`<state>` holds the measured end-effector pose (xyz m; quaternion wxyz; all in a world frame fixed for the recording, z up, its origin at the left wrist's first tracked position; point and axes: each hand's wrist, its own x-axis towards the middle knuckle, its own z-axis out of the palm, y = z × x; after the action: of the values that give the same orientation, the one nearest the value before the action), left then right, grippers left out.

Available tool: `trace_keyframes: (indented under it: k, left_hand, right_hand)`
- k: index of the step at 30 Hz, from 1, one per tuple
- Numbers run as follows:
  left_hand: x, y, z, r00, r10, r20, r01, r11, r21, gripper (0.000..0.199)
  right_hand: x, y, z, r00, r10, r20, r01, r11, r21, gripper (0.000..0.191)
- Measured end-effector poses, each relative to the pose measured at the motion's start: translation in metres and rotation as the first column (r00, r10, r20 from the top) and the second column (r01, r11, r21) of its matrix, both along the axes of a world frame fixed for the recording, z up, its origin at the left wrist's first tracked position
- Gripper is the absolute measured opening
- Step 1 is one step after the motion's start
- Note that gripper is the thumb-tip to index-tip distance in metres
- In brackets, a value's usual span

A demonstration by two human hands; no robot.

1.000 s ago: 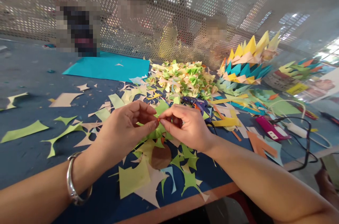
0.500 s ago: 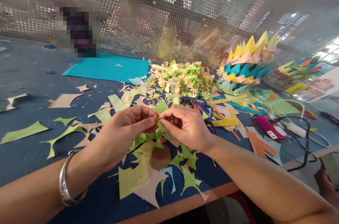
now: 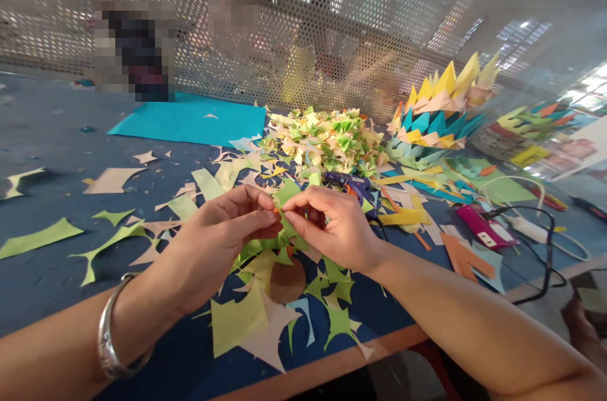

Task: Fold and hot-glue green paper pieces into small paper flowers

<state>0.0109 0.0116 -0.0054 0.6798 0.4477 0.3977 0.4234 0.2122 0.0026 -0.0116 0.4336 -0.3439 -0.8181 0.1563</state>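
My left hand (image 3: 239,224) pinches a small orange piece (image 3: 276,211), perhaps paper, between thumb and forefinger; only a speck of it shows. Close beside it, the thumb and forefinger of my right hand (image 3: 329,221) are pressed together. What the right fingers grip, if anything, is too small to make out. Both hands hover over green paper scraps (image 3: 289,189) on the blue table. Just behind my right hand lies a purple glue gun (image 3: 348,183), partly hidden. Below the hands sits a round brown piece (image 3: 287,281).
A heap of small folded papers (image 3: 332,141) lies beyond my hands, near a perforated metal screen (image 3: 370,53). A turquoise sheet (image 3: 194,119) is at back left. Layered paper crowns (image 3: 436,116) stand at back right. A pink power strip (image 3: 486,227) with cables lies right.
My left hand has drawn slightly left, so a small gap shows between the orange piece and my right fingertips. The right hand has barely moved.
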Motion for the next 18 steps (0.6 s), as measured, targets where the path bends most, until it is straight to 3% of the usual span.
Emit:
trace_keyframes:
  k: [10, 18]
  left_hand:
    - [-0.0026, -0.0040, -0.0044, 0.993, -0.035, -0.109, 0.059, 0.972, 0.228, 0.017]
    - [-0.0032, -0.0005, -0.0069, 0.966, 0.044, -0.254, 0.058, 0.924, 0.378, 0.021]
  right_hand:
    - [0.0001, -0.0022, 0.0009, 0.999, -0.022, 0.036, 0.023, 0.999, -0.030, 0.012]
    - [0.0004, -0.0021, 0.0015, 1.000, -0.005, 0.019, 0.006, 0.999, -0.051, 0.010]
